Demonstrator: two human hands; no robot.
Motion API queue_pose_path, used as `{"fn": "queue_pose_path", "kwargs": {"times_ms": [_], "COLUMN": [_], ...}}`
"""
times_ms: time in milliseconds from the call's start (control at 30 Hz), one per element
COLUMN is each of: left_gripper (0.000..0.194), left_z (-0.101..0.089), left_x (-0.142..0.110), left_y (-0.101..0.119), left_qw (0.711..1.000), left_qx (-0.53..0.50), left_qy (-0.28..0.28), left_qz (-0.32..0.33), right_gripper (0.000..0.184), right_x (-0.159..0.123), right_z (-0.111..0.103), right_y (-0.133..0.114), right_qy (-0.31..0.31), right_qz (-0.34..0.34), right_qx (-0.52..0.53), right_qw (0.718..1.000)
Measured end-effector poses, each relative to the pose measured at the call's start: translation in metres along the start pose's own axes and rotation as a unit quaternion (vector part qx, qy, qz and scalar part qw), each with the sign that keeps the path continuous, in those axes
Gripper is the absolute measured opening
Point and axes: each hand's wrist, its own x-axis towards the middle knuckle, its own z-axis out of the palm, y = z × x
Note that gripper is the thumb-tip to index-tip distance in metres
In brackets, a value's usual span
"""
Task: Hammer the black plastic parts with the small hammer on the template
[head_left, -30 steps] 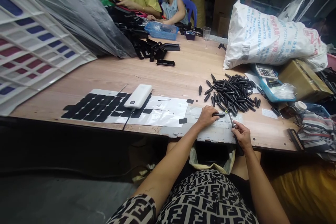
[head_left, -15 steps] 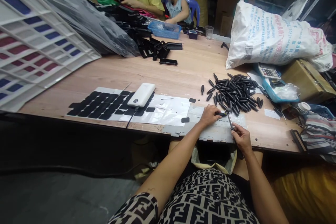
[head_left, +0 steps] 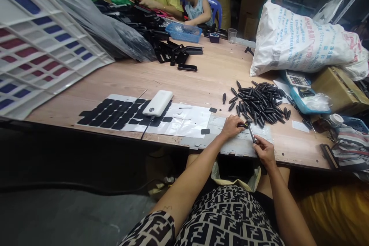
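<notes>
My left hand is closed around a slim black piece, much of it hidden by the fingers. In my right hand is a tool with a shiny metal shaft and a dark handle that runs down past the palm. The tool's small head meets the end of the black piece; how the two fit together is too small to tell. Both hands are over a grey sheet at the table's front edge. Just beyond lies a heap of black pointed pieces.
A white power bank with a cable lies on a sheet of black stickers to the left. A white crate leans in at far left. A stuffed white sack and a calculator are at right. Two people sit across the table.
The camera view has swung slightly left, so the scene sits further right. The tool's head has shifted a little left towards my left hand. Both hands keep their hold.
</notes>
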Motion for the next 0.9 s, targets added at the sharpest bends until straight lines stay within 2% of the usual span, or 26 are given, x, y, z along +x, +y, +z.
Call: {"fn": "queue_pose_path", "kwargs": {"times_ms": [200, 533, 633, 767, 900], "left_gripper": [0.016, 0.040, 0.033, 0.021, 0.016], "left_z": [0.000, -0.006, -0.010, -0.015, -0.017], "left_x": [-0.001, -0.009, -0.031, -0.078, -0.105], "left_y": [-0.003, 0.002, 0.011, 0.025, 0.035], "left_qw": [1.000, 0.997, 0.993, 0.974, 0.968], "left_qx": [0.017, 0.036, 0.004, -0.020, -0.005], "left_qy": [-0.010, -0.036, -0.066, -0.139, -0.163], "left_qz": [0.017, 0.059, 0.103, 0.177, 0.190], "right_gripper": [0.046, 0.045, 0.045, 0.045, 0.044], "right_x": [0.010, 0.012, 0.013, 0.013, 0.013], "right_z": [-0.015, -0.015, -0.016, -0.015, -0.015], "right_y": [0.004, -0.001, 0.000, 0.002, 0.003], "right_qy": [0.050, 0.026, 0.030, 0.026, 0.025], "right_qz": [0.026, 0.048, 0.048, 0.039, 0.028], "right_qx": [0.037, 0.082, 0.080, 0.065, 0.056], "right_qw": [0.998, 0.995, 0.995, 0.997, 0.998]}}
